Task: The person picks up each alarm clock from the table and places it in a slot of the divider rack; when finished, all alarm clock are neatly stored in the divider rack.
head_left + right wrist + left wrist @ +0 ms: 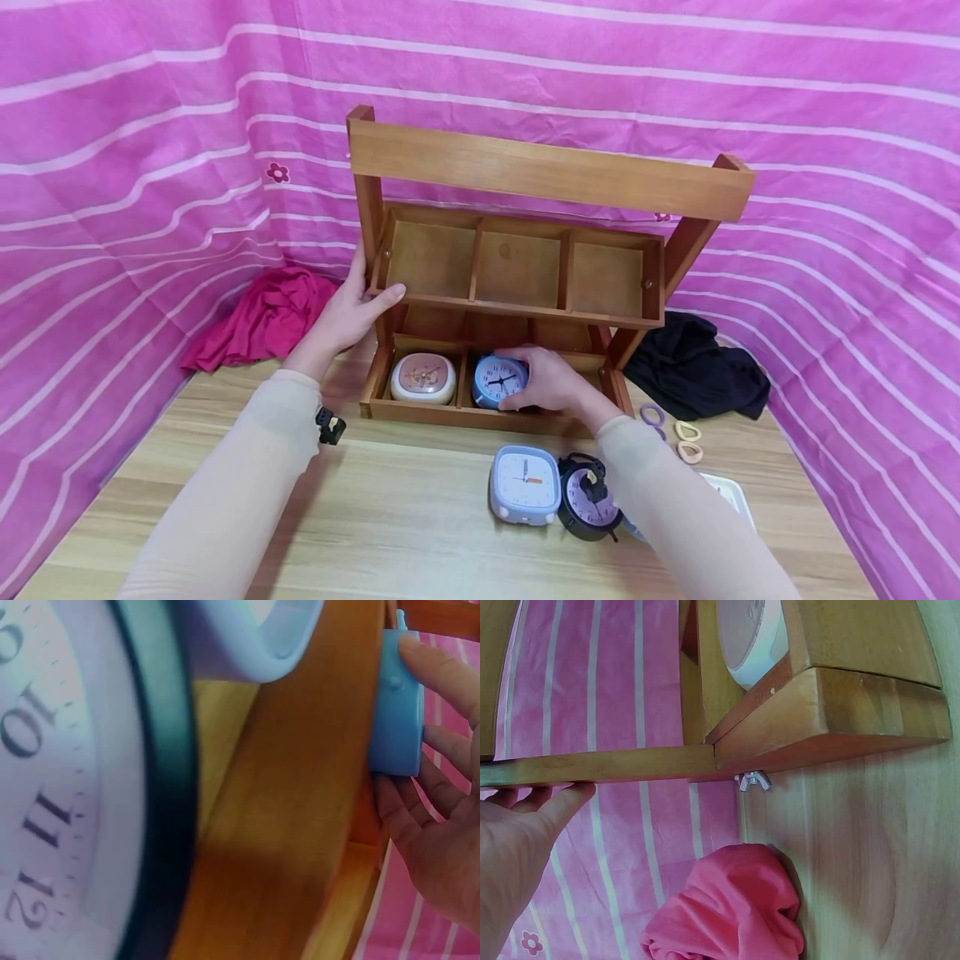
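A two-tier wooden rack (pixel 551 171) stands on the table, each tier divided into compartments. My left hand (pixel 347 310) holds the left end of its upper tray, thumb across the front corner and fingers behind the side post. In the lower tier's middle compartment, my right hand (pixel 551 379) grips a small round blue alarm clock (pixel 497 379), also visible side-on as a blue clock (pixel 396 712) in the right wrist view. A white clock with a brownish face (pixel 423 377) lies face up in the lower left compartment. The lower right compartment is partly hidden by my hand.
In front of the rack are a pale blue square clock (pixel 527 483) and a black twin-bell alarm clock (pixel 588 500). Hair ties (pixel 688 452) and a white tray (pixel 731 492) lie at right. A pink cloth (pixel 262 317) sits left, a black cloth (pixel 697 367) right.
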Available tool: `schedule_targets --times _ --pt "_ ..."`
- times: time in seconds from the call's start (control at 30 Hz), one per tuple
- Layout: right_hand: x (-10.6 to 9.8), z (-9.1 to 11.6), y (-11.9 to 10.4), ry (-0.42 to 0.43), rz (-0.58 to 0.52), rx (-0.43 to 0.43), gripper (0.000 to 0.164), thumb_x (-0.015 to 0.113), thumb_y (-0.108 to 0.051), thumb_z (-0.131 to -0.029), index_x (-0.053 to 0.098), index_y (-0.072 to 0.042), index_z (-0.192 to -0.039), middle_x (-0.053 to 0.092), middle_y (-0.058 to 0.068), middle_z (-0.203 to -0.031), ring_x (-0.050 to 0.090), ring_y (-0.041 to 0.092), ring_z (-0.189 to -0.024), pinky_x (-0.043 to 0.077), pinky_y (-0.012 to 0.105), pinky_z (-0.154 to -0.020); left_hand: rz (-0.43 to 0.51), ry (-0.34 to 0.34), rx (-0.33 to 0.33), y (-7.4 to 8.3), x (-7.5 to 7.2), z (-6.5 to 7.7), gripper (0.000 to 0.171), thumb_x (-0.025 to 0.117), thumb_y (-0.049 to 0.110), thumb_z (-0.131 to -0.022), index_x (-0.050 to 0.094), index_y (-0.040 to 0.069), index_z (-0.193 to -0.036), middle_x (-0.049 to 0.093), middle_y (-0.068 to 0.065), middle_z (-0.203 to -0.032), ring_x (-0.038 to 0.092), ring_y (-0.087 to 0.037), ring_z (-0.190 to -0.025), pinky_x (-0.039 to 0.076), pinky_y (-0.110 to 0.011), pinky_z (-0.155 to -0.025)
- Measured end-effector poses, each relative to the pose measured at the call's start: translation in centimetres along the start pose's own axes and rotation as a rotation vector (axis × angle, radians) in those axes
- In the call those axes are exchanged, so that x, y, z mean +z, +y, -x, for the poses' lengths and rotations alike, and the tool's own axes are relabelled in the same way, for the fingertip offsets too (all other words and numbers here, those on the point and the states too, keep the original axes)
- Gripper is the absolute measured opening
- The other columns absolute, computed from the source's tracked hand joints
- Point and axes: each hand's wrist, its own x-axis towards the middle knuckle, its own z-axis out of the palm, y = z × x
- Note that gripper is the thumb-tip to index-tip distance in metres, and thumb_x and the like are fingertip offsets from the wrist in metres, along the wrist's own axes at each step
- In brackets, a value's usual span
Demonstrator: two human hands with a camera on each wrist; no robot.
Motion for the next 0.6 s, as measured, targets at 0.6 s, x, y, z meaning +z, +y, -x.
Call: schedule_targets --times 0.6 --pt "0.53 -0.23 0.29 -0.018 -0.005 0.028 0.076 0.095 -0.026 -0.078 0.062 -0.023 -0.147 0.061 0.004 -0.145 0.055 0.026 -0.131 0.045 0.052 -0.113 0.023 0.013 0.021 0.28 0.13 0.13 0.100 0.072 0.041 -0.099 -0.002 0.052 -0.164 0.026 -0.010 -0.171 0.037 -0.043 -0.147 0.028 -0.063 -0.120"
